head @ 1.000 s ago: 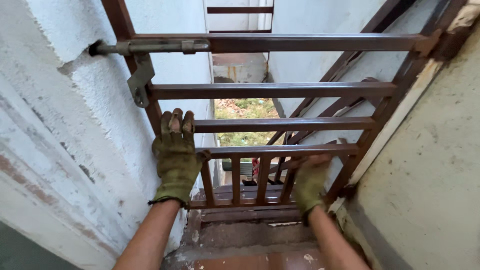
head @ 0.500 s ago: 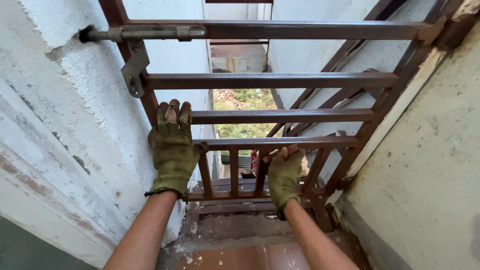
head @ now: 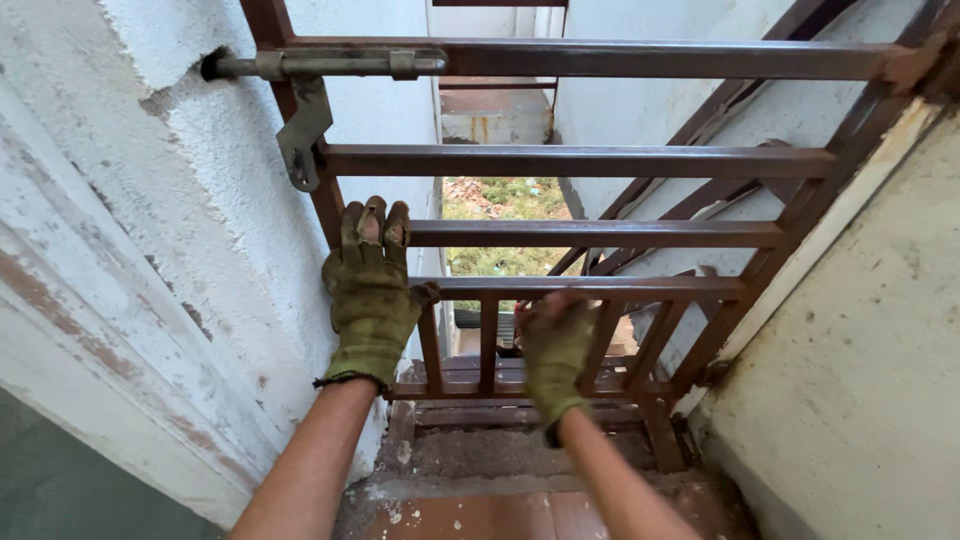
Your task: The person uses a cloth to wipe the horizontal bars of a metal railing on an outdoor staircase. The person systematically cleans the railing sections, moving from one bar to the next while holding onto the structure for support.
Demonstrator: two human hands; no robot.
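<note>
Right hand [head: 556, 350] slid inward along gate [head: 600, 160]; left hand [head: 372, 285] flat.

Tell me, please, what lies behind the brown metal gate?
Through the brown metal gate, a narrow passage between white walls leads to green plants. Both hands hide part of the lower area.

Before us stands the brown barred metal gate [head: 600, 235] between a rough white plaster wall [head: 150, 220] on our left and a pale concrete wall [head: 860, 380] on our right; its steel sliding bolt [head: 330, 65] sits at top left, entering the plaster wall.
</note>
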